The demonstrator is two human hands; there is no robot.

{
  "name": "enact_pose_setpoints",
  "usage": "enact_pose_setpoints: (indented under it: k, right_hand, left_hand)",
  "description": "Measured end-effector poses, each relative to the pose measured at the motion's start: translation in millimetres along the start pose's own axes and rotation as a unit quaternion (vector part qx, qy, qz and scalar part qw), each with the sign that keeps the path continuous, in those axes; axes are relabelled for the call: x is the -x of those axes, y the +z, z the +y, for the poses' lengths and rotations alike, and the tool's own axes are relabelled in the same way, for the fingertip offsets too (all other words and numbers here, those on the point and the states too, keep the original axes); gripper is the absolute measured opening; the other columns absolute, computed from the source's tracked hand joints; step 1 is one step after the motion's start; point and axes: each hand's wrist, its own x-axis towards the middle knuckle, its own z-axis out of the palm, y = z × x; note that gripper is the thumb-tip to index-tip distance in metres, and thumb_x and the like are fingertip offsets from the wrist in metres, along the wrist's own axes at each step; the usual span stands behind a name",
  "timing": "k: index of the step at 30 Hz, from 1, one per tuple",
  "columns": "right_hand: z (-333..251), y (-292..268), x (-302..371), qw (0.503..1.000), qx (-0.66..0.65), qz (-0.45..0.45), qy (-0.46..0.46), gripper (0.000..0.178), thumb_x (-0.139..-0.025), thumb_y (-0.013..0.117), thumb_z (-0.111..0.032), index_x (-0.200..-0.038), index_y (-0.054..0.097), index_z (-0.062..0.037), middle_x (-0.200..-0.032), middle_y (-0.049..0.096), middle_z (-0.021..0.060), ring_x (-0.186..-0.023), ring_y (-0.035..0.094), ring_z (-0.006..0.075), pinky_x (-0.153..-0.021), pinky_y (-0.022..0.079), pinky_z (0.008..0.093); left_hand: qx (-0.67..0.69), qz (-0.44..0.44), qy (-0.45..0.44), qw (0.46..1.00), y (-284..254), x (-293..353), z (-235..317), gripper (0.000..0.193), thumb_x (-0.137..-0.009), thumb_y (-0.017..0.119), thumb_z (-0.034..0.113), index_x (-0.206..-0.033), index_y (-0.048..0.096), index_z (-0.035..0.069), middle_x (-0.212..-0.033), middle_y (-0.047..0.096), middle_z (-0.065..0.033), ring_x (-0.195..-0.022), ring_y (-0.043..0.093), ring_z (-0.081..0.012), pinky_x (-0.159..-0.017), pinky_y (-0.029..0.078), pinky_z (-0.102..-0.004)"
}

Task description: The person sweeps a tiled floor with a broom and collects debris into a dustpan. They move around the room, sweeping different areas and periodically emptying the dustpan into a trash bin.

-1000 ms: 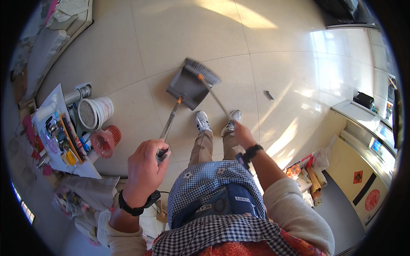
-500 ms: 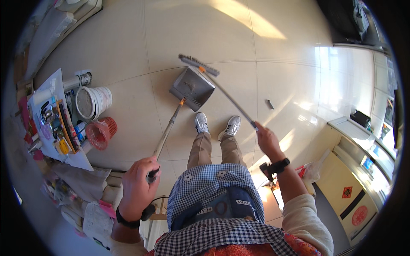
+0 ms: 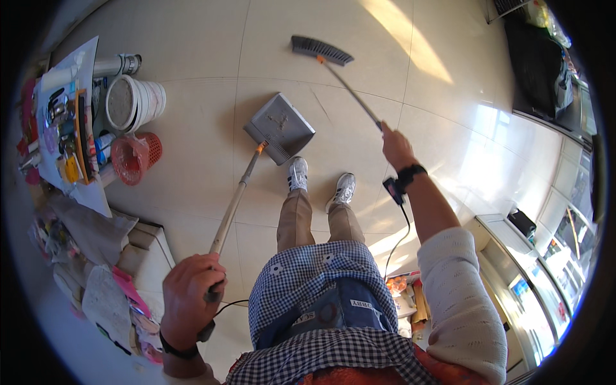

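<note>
My left hand [image 3: 192, 289] is closed around the upper end of a long-handled grey dustpan [image 3: 298, 131]. The pan rests on the tiled floor ahead of my feet, with a little dark debris [image 3: 277, 120] inside. My right hand [image 3: 399, 151] grips the handle of a broom [image 3: 322, 51] with a dark grey head and an orange joint. The broom head is beyond the pan and apart from it; whether it touches the floor I cannot tell. A thin dark line [image 3: 321, 106] shows on the floor between pan and broom.
At left stand stacked white buckets [image 3: 160, 99], a red basket [image 3: 156, 151] and a cluttered white table [image 3: 48, 138]. A sofa [image 3: 144, 247] is near left, a glass-fronted cabinet [image 3: 491, 224] near right, and a black object [image 3: 532, 70] far right. A cable [image 3: 408, 231] hangs by my right wrist.
The broom head has swung forward, away from the dustpan, as my right hand moved forward. My left hand has shifted left and slightly back. The pan stays on the floor.
</note>
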Motion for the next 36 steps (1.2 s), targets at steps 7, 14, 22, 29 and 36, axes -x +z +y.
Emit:
enact_pose_setpoints:
  k: [7, 14, 22, 29, 36]
  right_hand:
    - [28.4, -12.2, 97.5, 0.991, 0.093, -0.096, -0.030, 0.047, -0.084, 0.041, -0.004, -0.129, 0.040, -0.0187, -0.095, 0.056, 0.0177, -0.081, 0.061, 0.0370, -0.071, 0.050, 0.0449]
    - [93.6, -47.5, 147.8, 0.999, 0.037, -0.035, 0.014, 0.041, -0.087, 0.048, -0.012, -0.128, 0.045, -0.0179, -0.085, 0.059, 0.0199, -0.080, 0.060, 0.0379, -0.069, 0.048, 0.0458]
    - [101.8, 39.0, 99.1, 0.992, -0.110, -0.018, 0.053, 0.027, -0.084, 0.046, -0.013, -0.110, 0.052, -0.0072, -0.089, 0.060, 0.0244, -0.087, 0.057, 0.0418, -0.072, 0.047, 0.0491]
    - [37.3, 97.6, 203.3, 0.957, -0.270, -0.097, 0.053, 0.032, -0.089, 0.046, -0.020, -0.118, 0.052, -0.0086, -0.095, 0.059, 0.0266, -0.092, 0.057, 0.0412, -0.076, 0.046, 0.0438]
    - [0.1, 78.9, 269.2, 0.949, -0.270, -0.149, 0.060, 0.036, -0.088, 0.046, -0.016, -0.124, 0.049, -0.0140, -0.097, 0.059, 0.0264, -0.095, 0.055, 0.0423, -0.079, 0.045, 0.0437]
  left_hand:
    - [-0.028, 0.039, 0.042, 0.998, -1.4, 2.5, -25.3, 0.037, -0.059, 0.079, 0.007, -0.083, 0.051, 0.007, -0.082, 0.062, -0.0106, -0.078, 0.064, -0.0291, -0.064, 0.051, -0.0367]
    - [-0.031, 0.051, 0.033, 0.998, 13.2, 14.4, -11.4, 0.032, -0.063, 0.076, 0.005, -0.083, 0.051, 0.006, -0.085, 0.063, -0.0129, -0.077, 0.063, -0.0304, -0.064, 0.051, -0.0359]
    - [-0.020, 0.078, 0.004, 0.997, 42.6, 8.8, 13.2, 0.026, -0.068, 0.074, 0.008, -0.085, 0.054, 0.005, -0.084, 0.063, -0.0124, -0.074, 0.062, -0.0285, -0.063, 0.050, -0.0339]
    - [-0.053, 0.074, 0.008, 0.996, 63.2, -2.7, 45.6, 0.025, -0.072, 0.073, 0.015, -0.084, 0.053, 0.006, -0.075, 0.060, -0.0068, -0.066, 0.059, -0.0266, -0.056, 0.046, -0.0342]
    - [-0.064, 0.086, 0.041, 0.993, 67.8, -0.3, 49.1, 0.025, -0.074, 0.071, 0.018, -0.084, 0.051, 0.007, -0.074, 0.060, -0.0056, -0.064, 0.058, -0.0253, -0.054, 0.045, -0.0344]
